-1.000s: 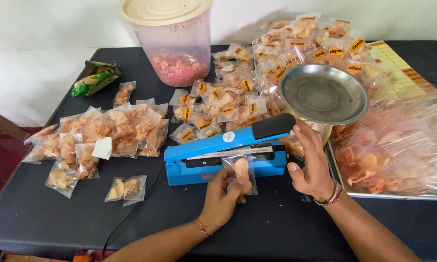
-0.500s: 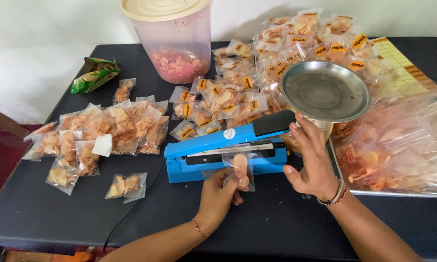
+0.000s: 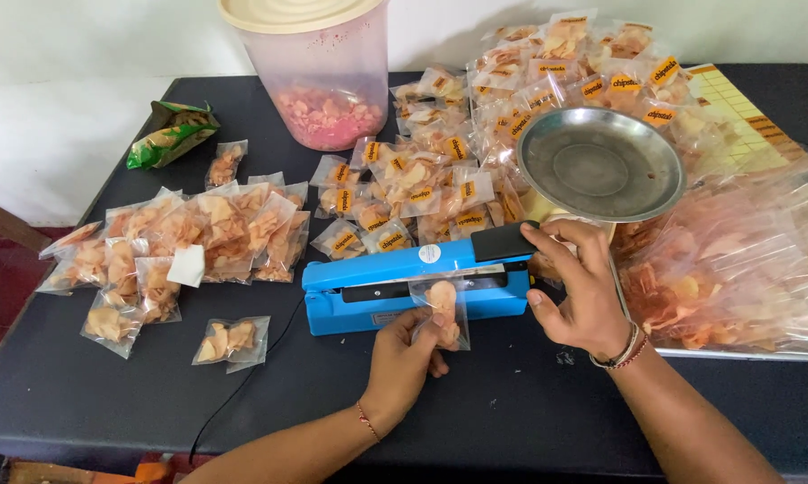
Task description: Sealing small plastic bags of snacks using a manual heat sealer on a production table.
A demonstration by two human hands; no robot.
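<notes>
The left hand [image 3: 402, 358] held a small chip bag [image 3: 442, 314] standing up, top in the blue sealer [image 3: 417, 285] lying sideways, while the right hand [image 3: 576, 287] gripped its black handle [image 3: 504, 241].

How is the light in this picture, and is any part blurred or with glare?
Head view: soft, even light, with only faint shadows on the dark table. The metal bowl shows a mild sheen, and the clear packets at right glare somewhat. The left hand, right hand and blue sealer look sharp. Straight edges bend slightly near the frame borders.
</notes>
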